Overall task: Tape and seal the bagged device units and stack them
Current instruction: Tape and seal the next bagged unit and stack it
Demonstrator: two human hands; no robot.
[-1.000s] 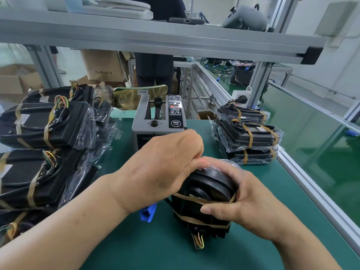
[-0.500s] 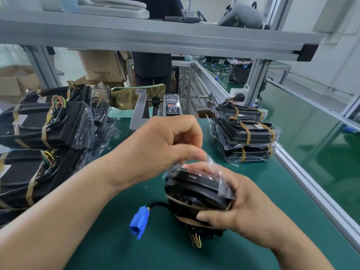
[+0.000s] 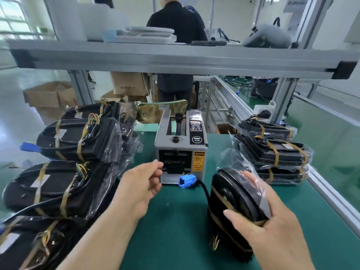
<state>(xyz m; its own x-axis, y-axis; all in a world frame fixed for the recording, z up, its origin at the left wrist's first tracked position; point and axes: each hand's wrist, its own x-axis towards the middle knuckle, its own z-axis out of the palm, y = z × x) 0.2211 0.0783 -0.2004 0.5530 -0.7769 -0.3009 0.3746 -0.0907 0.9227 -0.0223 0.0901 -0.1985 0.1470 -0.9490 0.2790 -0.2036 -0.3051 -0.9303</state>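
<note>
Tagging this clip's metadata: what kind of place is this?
Likely a factory packing station: automatic tape dispenser on a green bench mat, a stack of bagged taped black units, aluminium-profile shelf overhead.

Both hands and forearms are bare: the left hand (image 3: 140, 185) is left of the grey box-shaped metal tape dispenser (image 3: 181, 152) and the right hand (image 3: 272, 230) right of it, with a short, plain thumbnail.

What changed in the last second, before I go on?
The left hand let go of the bagged unit and moved forward to the tape dispenser outlet. The right hand still grips the unit. The left stack and right stack stayed put.
</note>
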